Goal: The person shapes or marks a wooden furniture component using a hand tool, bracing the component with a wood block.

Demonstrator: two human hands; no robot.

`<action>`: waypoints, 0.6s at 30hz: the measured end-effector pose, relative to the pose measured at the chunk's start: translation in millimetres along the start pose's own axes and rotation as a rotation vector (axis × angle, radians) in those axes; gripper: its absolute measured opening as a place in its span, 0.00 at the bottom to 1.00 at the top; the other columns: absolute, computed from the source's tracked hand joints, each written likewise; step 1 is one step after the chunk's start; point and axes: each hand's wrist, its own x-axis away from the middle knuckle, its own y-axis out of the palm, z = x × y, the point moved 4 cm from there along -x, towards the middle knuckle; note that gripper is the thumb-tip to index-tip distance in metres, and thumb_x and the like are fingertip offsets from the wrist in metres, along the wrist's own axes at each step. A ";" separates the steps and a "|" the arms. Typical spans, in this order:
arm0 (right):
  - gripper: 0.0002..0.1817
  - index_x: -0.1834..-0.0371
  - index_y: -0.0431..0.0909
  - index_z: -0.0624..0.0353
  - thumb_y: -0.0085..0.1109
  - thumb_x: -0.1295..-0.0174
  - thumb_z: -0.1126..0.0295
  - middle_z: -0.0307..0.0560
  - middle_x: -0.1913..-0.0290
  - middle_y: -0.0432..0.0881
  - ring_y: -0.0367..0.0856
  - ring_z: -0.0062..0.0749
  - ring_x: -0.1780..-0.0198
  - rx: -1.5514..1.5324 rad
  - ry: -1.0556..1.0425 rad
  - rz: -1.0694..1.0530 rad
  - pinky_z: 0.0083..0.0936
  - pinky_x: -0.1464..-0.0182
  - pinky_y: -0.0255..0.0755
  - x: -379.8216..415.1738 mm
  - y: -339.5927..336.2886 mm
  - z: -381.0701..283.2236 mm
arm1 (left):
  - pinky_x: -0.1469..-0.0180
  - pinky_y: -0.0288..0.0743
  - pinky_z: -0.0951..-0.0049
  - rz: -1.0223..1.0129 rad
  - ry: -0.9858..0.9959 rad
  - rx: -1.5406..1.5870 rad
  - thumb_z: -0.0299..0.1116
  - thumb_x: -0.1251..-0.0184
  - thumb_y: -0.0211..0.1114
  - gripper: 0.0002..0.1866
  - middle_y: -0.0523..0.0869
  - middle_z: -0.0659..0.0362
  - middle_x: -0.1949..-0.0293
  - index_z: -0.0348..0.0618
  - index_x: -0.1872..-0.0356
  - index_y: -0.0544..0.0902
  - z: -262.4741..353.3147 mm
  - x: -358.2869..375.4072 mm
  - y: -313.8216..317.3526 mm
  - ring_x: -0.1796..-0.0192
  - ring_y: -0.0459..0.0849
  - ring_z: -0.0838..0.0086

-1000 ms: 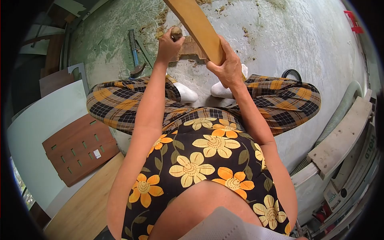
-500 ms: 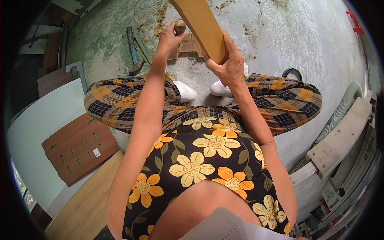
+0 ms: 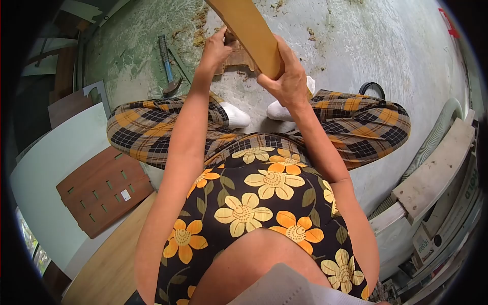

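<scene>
My right hand (image 3: 287, 79) is closed round the near end of a thick tan wooden board (image 3: 249, 38), which slants up and out of the top of the view. Just left of the board, my left hand (image 3: 215, 52) grips a short, round wooden handle (image 3: 229, 36). The board hides most of this handle, and whatever is at its lower end cannot be seen. A worn brown piece of wood (image 3: 236, 61) with rough edges lies on the floor beneath my hands.
A claw hammer (image 3: 166, 63) lies on the concrete floor (image 3: 351, 46) to the left. Wood scraps (image 3: 201, 36) are scattered ahead. A black ring (image 3: 372, 90) lies right of my knee. Panels (image 3: 104, 190) lean at left; a grey hose (image 3: 432, 142) and boards (image 3: 434, 170) stand at right.
The board in my right hand has shifted slightly left and now covers most of the handle's top. My left hand has stayed nearly in place, still gripping the handle.
</scene>
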 end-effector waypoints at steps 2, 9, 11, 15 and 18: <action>0.46 0.30 0.64 0.36 0.70 0.60 0.64 0.56 0.59 0.79 0.83 0.53 0.59 0.083 0.048 -0.062 0.43 0.58 0.79 8.7 13.2 13.2 | 0.58 0.79 0.62 0.018 0.217 0.016 0.31 0.40 0.68 0.12 0.88 0.48 0.63 0.40 0.56 0.82 -11.3 0.4 3.4 0.58 0.88 0.59; 0.43 0.31 0.65 0.42 0.69 0.57 0.65 0.56 0.55 0.81 0.83 0.53 0.55 0.106 0.181 -0.147 0.43 0.52 0.78 13.5 11.2 22.9 | 0.58 0.80 0.65 0.032 -0.067 -0.029 0.36 0.41 0.68 0.15 0.88 0.51 0.65 0.42 0.54 0.82 -5.0 1.5 -5.9 0.61 0.88 0.62; 0.42 0.31 0.65 0.45 0.68 0.56 0.65 0.57 0.52 0.82 0.83 0.53 0.53 0.010 0.181 -0.114 0.41 0.50 0.77 7.9 6.0 20.4 | 0.57 0.80 0.65 0.123 -0.011 0.039 0.36 0.42 0.67 0.16 0.88 0.51 0.64 0.43 0.54 0.82 -6.2 6.4 -17.6 0.61 0.88 0.63; 0.40 0.32 0.66 0.48 0.66 0.55 0.65 0.56 0.49 0.83 0.83 0.51 0.51 -0.097 0.222 -0.086 0.38 0.47 0.77 2.0 -0.3 20.9 | 0.56 0.80 0.62 0.232 -0.102 0.076 0.39 0.48 0.67 0.20 0.88 0.52 0.63 0.43 0.53 0.82 -13.6 8.0 -45.3 0.59 0.88 0.62; 0.40 0.32 0.66 0.49 0.65 0.55 0.65 0.57 0.49 0.83 0.84 0.50 0.50 -0.111 0.231 -0.077 0.38 0.46 0.77 1.8 1.1 22.1 | 0.55 0.79 0.58 0.226 -0.231 -0.044 0.45 0.53 0.67 0.24 0.88 0.51 0.63 0.43 0.54 0.83 -29.0 10.9 -55.4 0.59 0.87 0.58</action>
